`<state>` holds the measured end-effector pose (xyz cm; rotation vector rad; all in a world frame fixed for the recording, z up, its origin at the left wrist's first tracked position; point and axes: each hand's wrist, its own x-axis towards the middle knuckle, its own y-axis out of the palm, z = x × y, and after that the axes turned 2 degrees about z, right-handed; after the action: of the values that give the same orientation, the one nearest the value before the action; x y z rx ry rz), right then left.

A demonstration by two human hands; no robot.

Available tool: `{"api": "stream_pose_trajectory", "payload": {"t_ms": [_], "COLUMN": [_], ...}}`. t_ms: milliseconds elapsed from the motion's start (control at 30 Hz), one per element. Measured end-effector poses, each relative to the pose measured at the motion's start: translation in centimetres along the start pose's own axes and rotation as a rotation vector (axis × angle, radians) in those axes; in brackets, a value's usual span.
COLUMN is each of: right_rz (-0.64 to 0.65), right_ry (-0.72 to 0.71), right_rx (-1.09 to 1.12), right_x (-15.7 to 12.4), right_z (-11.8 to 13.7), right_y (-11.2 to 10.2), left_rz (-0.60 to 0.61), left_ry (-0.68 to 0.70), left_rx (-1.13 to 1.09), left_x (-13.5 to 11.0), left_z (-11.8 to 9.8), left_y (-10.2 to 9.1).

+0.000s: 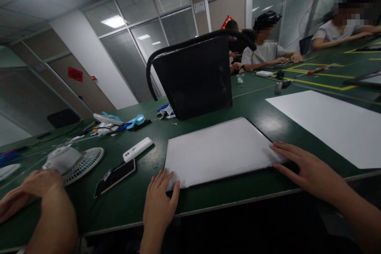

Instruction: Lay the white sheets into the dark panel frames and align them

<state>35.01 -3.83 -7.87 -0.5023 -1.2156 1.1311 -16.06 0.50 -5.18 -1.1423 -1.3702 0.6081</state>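
Note:
A flat white panel with a dark edge (220, 151) lies on the green table (143, 198) in front of me. My left hand (159, 202) rests at its near left corner, fingers spread and touching the edge. My right hand (300, 166) lies flat on its right corner, fingers stretched out over the panel. Neither hand grips anything. Behind the panel stands a black case with a curved handle (196, 77).
A black phone (114, 176), a white oblong device (137, 149) and a small white fan (74, 160) lie to the left. Another person's hands (38, 198) rest at the far left. A large white sheet (330, 125) lies on the right. Several people sit at the far end.

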Motion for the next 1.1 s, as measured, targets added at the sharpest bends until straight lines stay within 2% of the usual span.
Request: {"api": "stream_pose_trajectory", "payload": {"t_ms": [167, 600, 1000, 1100], "right_rz": [0.018, -0.029, -0.105, -0.140], "right_ry": [0.027, 0.134, 0.129, 0.123], "right_rx": [0.007, 0.045, 0.035, 0.012], "right_x": [-0.1, -0.2, -0.3, -0.2], "right_z": [-0.4, 0.6, 0.6, -0.2], "right_y": [0.2, -0.4, -0.1, -0.7], "left_rz": [-0.020, -0.025, -0.019, -0.023], "left_ry": [0.015, 0.021, 0.003, -0.003], "left_rx": [-0.027, -0.062, -0.097, -0.103], "left_x": [-0.1, 0.0, 0.0, -0.1], "left_z": [0.1, 0.1, 0.0, -0.1], "left_y": [0.1, 0.1, 0.0, -0.2]}}
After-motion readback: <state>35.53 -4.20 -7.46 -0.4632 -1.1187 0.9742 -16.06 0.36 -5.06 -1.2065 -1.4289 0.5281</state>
